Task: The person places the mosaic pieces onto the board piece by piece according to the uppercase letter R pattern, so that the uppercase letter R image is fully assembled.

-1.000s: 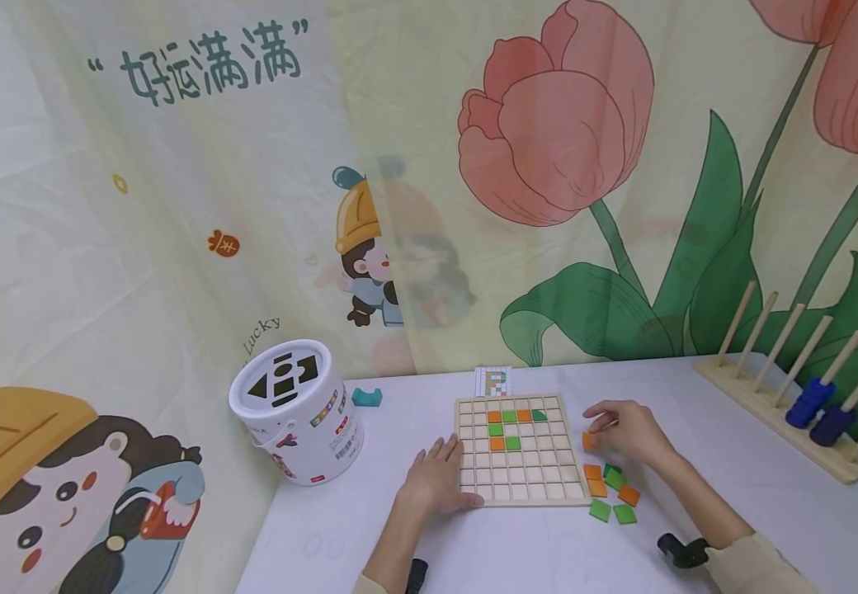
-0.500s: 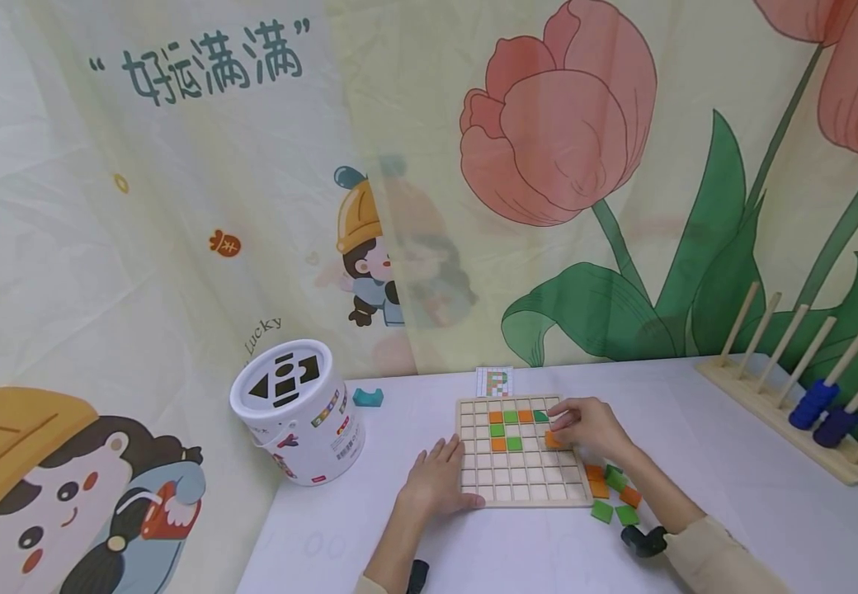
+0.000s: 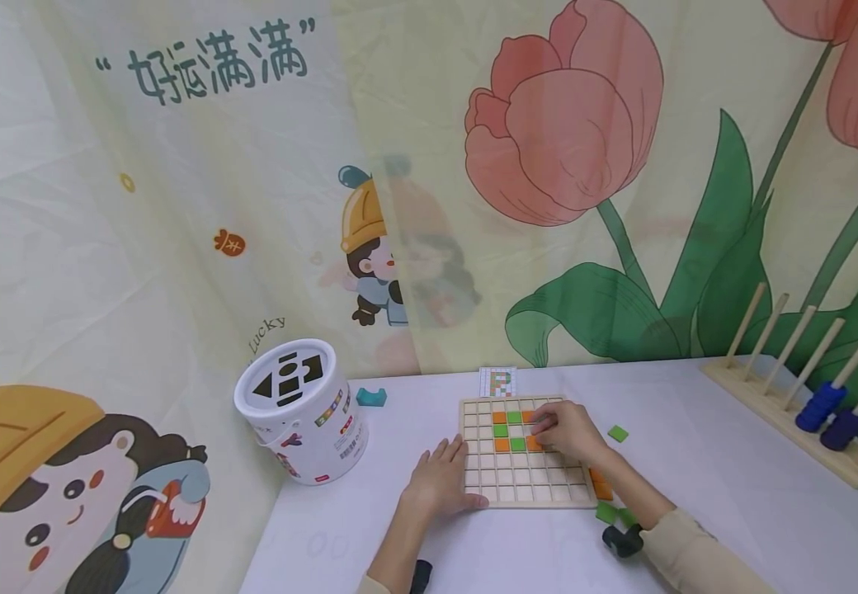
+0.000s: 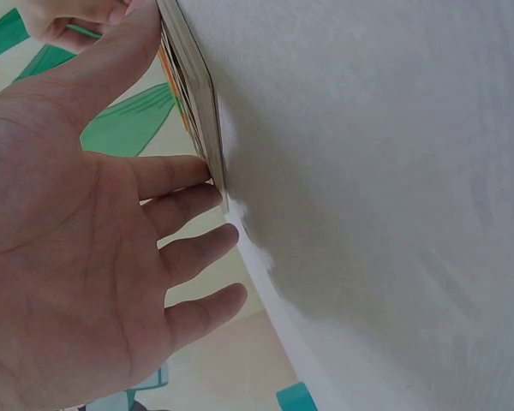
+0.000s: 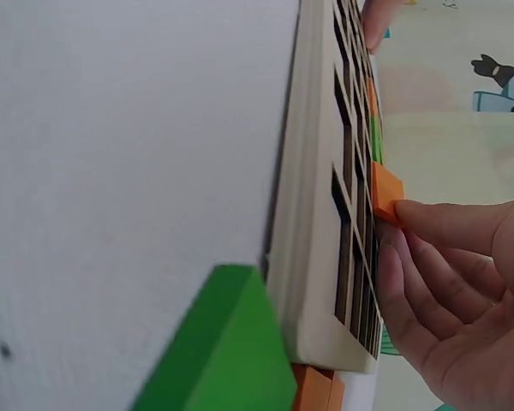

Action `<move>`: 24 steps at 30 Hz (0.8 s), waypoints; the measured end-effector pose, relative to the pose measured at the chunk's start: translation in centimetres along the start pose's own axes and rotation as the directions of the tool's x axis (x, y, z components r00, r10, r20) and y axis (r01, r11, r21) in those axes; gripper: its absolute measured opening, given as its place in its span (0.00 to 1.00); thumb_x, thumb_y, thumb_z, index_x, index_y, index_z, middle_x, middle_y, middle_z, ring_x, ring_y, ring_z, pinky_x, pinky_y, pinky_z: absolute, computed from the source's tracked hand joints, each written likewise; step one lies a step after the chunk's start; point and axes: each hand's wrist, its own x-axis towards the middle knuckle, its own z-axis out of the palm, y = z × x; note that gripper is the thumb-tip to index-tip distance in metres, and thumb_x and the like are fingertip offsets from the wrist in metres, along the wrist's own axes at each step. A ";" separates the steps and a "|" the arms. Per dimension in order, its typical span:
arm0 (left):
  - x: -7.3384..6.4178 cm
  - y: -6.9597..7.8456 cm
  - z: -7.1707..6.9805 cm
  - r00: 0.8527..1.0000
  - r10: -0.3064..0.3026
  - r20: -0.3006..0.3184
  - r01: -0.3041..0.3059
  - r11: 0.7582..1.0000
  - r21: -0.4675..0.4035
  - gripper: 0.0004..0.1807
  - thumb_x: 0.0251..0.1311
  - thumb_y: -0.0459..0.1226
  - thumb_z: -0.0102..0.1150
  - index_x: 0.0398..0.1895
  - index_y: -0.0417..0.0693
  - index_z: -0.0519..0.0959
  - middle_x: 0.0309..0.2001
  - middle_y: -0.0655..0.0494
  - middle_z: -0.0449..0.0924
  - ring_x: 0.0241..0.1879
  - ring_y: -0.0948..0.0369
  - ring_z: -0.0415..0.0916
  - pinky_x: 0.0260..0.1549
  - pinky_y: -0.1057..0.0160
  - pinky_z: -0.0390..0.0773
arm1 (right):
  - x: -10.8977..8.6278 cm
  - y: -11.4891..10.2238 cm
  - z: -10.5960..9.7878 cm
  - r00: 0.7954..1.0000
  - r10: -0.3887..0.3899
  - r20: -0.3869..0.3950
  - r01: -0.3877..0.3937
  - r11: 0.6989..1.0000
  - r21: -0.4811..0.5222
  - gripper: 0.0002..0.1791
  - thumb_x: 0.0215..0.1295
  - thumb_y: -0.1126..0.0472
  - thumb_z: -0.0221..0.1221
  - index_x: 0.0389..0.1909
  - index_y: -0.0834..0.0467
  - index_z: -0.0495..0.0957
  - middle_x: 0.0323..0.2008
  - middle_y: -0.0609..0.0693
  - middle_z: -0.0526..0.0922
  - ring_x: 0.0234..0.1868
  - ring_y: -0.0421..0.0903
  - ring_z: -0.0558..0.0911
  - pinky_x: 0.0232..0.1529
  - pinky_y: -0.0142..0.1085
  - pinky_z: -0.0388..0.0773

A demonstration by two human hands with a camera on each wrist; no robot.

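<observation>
In the head view a wooden grid board (image 3: pixel 525 483) lies on the white table, with orange and green tiles in some of its squares. My right hand (image 3: pixel 573 433) is over the right part of the board. Its thumb and fingers pinch an orange tile (image 5: pixel 387 193), seen at the grid surface in the right wrist view. My left hand (image 3: pixel 438 478) rests against the board's left edge, fingers extended, as the left wrist view also shows. Loose orange tiles (image 3: pixel 601 485) and green tiles (image 3: pixel 606 512) lie off the board's right side, partly hidden by my right forearm.
Behind the board lies a small pattern card (image 3: pixel 498 382). A white bucket (image 3: pixel 303 421) with shape holes in its lid and a teal block (image 3: pixel 371 398) are at left. At right is a peg stand (image 3: pixel 793 421) with blue rings. One green tile (image 3: pixel 618 433) lies apart.
My right hand has carried the orange tile from beside the board leftward onto the grid, near the row of orange and green tiles. The left hand stays at the board's edge.
</observation>
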 end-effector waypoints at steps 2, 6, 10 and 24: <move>0.0 0.1 0.0 1.000 0.000 0.002 0.000 1.000 0.003 0.56 0.52 0.63 0.75 0.77 0.41 0.67 0.79 0.49 0.63 0.78 0.48 0.59 0.74 0.43 0.63 | -0.1 -0.1 0.1 1.000 0.005 -0.010 -0.006 1.000 -0.013 0.12 0.59 0.73 0.71 0.44 0.61 0.87 0.29 0.45 0.87 0.33 0.42 0.85 0.37 0.37 0.85; 0.1 0.2 0.1 1.000 0.000 0.010 0.000 1.000 0.008 0.56 0.52 0.64 0.74 0.78 0.42 0.67 0.80 0.49 0.62 0.78 0.48 0.59 0.74 0.43 0.63 | -0.2 -0.2 0.2 1.000 -0.009 -0.023 0.007 0.998 -0.060 0.11 0.59 0.73 0.71 0.42 0.60 0.87 0.28 0.44 0.87 0.33 0.41 0.84 0.38 0.38 0.85; 0.1 -0.1 0.1 1.000 -0.011 0.008 0.011 1.000 0.002 0.57 0.51 0.64 0.75 0.78 0.41 0.67 0.79 0.49 0.62 0.78 0.48 0.59 0.74 0.43 0.63 | -0.3 -0.5 0.2 1.000 -0.016 0.001 0.016 0.997 -0.073 0.11 0.59 0.73 0.71 0.42 0.59 0.88 0.29 0.43 0.88 0.34 0.41 0.85 0.40 0.39 0.86; 0.2 0.0 0.2 1.000 -0.009 0.001 0.009 1.000 0.011 0.57 0.51 0.64 0.74 0.78 0.42 0.66 0.79 0.49 0.62 0.78 0.47 0.59 0.74 0.42 0.63 | -2.1 -0.5 -3.1 0.999 -0.006 -0.034 0.001 0.987 -0.161 0.12 0.61 0.67 0.72 0.46 0.59 0.87 0.34 0.45 0.86 0.38 0.45 0.84 0.42 0.41 0.84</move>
